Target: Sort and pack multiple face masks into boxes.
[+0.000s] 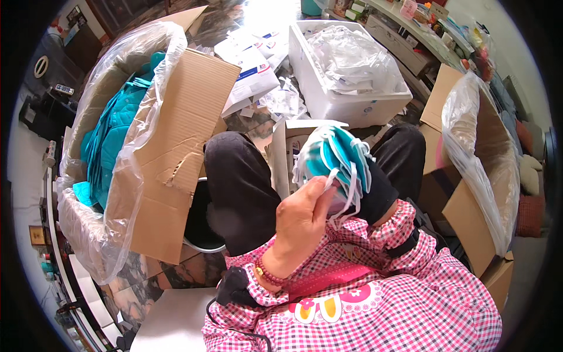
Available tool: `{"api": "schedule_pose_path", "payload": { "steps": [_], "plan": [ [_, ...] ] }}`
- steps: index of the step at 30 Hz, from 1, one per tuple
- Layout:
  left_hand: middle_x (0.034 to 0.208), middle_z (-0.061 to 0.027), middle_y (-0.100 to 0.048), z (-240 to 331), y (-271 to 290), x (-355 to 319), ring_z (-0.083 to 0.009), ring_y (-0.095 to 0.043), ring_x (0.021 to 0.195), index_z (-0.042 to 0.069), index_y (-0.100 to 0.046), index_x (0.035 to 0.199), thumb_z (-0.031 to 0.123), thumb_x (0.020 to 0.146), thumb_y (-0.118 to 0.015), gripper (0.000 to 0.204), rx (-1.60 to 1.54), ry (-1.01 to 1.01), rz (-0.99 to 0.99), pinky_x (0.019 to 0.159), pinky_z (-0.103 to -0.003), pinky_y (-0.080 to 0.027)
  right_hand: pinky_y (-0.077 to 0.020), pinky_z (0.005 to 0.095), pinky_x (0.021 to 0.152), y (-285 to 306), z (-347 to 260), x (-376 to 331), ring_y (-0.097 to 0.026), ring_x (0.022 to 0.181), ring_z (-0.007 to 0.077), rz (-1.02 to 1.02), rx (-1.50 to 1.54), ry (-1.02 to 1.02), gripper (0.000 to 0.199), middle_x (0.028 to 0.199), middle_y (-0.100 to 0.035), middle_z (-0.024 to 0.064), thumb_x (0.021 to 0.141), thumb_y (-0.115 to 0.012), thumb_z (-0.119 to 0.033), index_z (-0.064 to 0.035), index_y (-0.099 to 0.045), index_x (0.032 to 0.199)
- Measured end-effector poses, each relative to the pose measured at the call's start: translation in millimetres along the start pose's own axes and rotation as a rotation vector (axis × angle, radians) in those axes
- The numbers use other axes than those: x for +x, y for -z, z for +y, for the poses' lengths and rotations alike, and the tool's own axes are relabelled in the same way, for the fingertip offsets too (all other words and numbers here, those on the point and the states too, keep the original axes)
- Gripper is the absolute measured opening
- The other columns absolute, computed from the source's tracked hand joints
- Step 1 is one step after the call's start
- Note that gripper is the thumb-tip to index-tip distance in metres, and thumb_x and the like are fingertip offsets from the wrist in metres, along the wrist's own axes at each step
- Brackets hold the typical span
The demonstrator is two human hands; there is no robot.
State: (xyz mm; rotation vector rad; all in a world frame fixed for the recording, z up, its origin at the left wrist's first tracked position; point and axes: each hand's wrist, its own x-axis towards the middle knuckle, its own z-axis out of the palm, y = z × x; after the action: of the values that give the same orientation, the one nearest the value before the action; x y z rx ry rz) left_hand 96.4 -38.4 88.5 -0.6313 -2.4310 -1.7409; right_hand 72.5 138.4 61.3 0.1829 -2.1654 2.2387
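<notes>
In front of me, between my knees, a stack of teal face masks (339,154) with white straps is held up, its layers fanned at the edge. My left hand (302,220), with a beaded bracelet at the wrist, pinches a white strap (333,176) at the stack's near side. Against the right side of the masks is my right hand (375,196), in a black covering; its fingers are mostly hidden behind the stack. An opened cardboard carton (280,155) stands just behind the masks.
At left, a plastic-lined cardboard box (176,146) holds many teal mask pieces (117,126). A white foam box (316,97) full of clear plastic bags stands ahead. Printed packets (249,73) lie beside it. Another lined box (487,182) is at right; a dark bucket (205,220) sits by my left knee.
</notes>
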Motion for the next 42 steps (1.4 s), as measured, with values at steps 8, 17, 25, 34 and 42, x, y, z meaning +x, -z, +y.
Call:
{"api": "schedule_pose_path", "payload": {
  "steps": [8, 17, 25, 34, 42],
  "plan": [
    [0.067, -0.0108, -0.055, 0.0, 35.1, -22.4, -0.0221, -0.055, 0.058, 0.0, -0.059, 0.085, 0.015, 0.101, -0.052, 0.023, -0.09, 0.171, -0.221, 0.055, -0.033, -0.042, -0.0527, 0.0359, 0.099, 50.0, 8.0, 39.3, -0.061, 0.112, 0.0245, -0.132, 0.863, -0.045, 0.036, 0.122, -0.059, 0.013, 0.101, -0.053, -0.021, -0.0027, -0.048, 0.131],
    [0.058, 0.0013, -0.046, 24.8, 62.8, -45.4, -0.0053, -0.04, 0.049, -0.002, -0.063, 0.091, 0.018, 0.106, -0.046, 0.03, -0.539, 0.404, -0.298, 0.047, -0.023, -0.03, -0.051, 0.0377, 0.084, 84.0, 26.5, 62.9, -0.06, 0.085, 0.0221, -0.173, 1.034, -0.03, 0.02, 0.089, -0.063, 0.0063, 0.096, -0.059, -0.026, -0.0062, -0.06, 0.097],
    [0.058, 0.0066, -0.044, 2.4, 65.6, -29.7, -0.0002, -0.033, 0.046, -0.001, -0.064, 0.114, 0.019, 0.105, -0.05, 0.026, -0.735, 0.539, 0.119, 0.042, -0.018, -0.025, -0.0516, 0.0372, 0.079, 78.5, 16.1, 48.1, -0.061, 0.081, 0.022, -0.086, 0.91, -0.063, 0.021, 0.086, -0.064, 0.0064, 0.096, -0.06, -0.026, -0.0053, -0.062, 0.097],
    [0.064, -0.0217, -0.056, -33.6, 55.6, -48.4, -0.0298, -0.059, 0.056, 0.002, -0.068, 0.08, 0.024, 0.089, -0.066, 0.024, 0.137, 0.378, -0.633, 0.058, -0.041, -0.046, -0.0522, 0.0366, 0.073, 82.6, 5.1, 36.1, -0.062, 0.077, 0.022, 0.01, 0.818, -0.034, 0.023, 0.082, -0.064, 0.0067, 0.096, -0.061, -0.027, -0.0042, -0.063, 0.097],
    [0.097, -0.0048, -0.061, -22.7, 49.4, -41.7, -0.0036, -0.053, 0.058, 0.003, -0.054, 0.126, 0.003, 0.088, -0.069, 0.041, -0.128, 0.484, -0.028, 0.052, -0.019, -0.045, -0.0529, 0.036, 0.068, 54.0, -6.3, 19.1, -0.063, 0.073, 0.0219, 0.102, 0.679, -0.125, 0.024, 0.079, -0.065, 0.0068, 0.095, -0.062, -0.028, -0.0033, -0.064, 0.097]
  ]
}}
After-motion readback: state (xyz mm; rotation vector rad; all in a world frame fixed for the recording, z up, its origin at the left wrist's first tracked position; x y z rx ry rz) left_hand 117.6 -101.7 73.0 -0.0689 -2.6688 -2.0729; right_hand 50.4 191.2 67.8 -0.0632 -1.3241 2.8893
